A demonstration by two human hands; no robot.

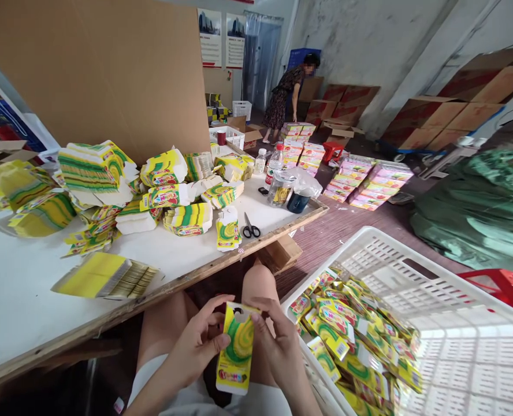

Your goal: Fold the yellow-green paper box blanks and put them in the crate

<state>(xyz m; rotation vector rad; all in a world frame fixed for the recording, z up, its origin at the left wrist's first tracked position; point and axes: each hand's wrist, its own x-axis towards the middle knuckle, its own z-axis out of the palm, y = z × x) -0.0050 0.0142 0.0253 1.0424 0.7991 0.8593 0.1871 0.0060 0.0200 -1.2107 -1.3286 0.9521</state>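
A small yellow and green printed carton (235, 352) is held upright over my lap, its cut-out top edge facing up. My left hand (202, 338) grips its left side between thumb and fingers. On the upper right corner, my right hand (274, 332) pinches the same carton. To my right, a white plastic basket (447, 263) holds many similar cartons (347, 335) in a loose heap. Stacks of flat cartons (94, 173) cover much of the white table (18, 306) ahead, with one small bundle (228, 229) close to its edge.
Black-handled scissors (251, 230) lie by the table edge. Behind them stand a red-capped bottle (275, 162), a clear jar (280, 189) and a dark mug (297, 201). A person (289, 92) bends over stacked pink boxes (297, 132). A green sack (477, 208) lies at right.
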